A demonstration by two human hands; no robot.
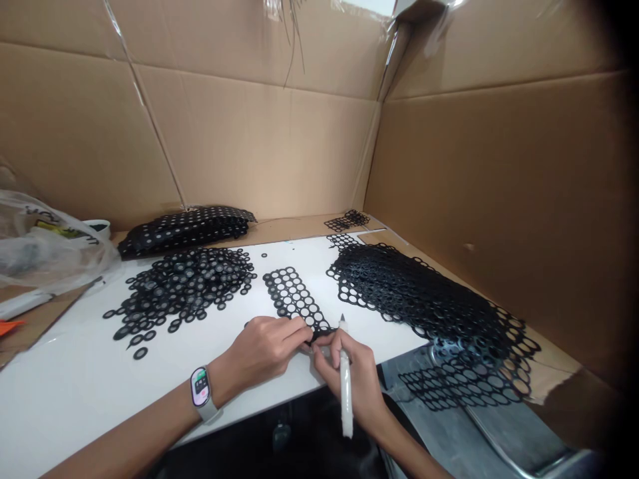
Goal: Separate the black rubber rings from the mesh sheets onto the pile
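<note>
A strip of black sheet with rows of round holes (299,296) lies on the white board in front of me; some cells along its left side look filled with dark discs. My left hand (269,346) is closed, its fingertips pinching the strip's near end. Close beside it, my right hand (357,369) pinches the same end with thumb and finger. Tucked in that right hand is a white pen-like tool (346,392), its dark pointed tip upward. What lies between the fingertips is partly hidden.
Loose black rings (187,286) are heaped on the left. A tall stack of holed black sheets (414,286) stands at right, overhanging the board's edge. Behind are a dotted black bundle (194,226) and cardboard walls (259,146). A clear plastic bag (50,253) lies far left.
</note>
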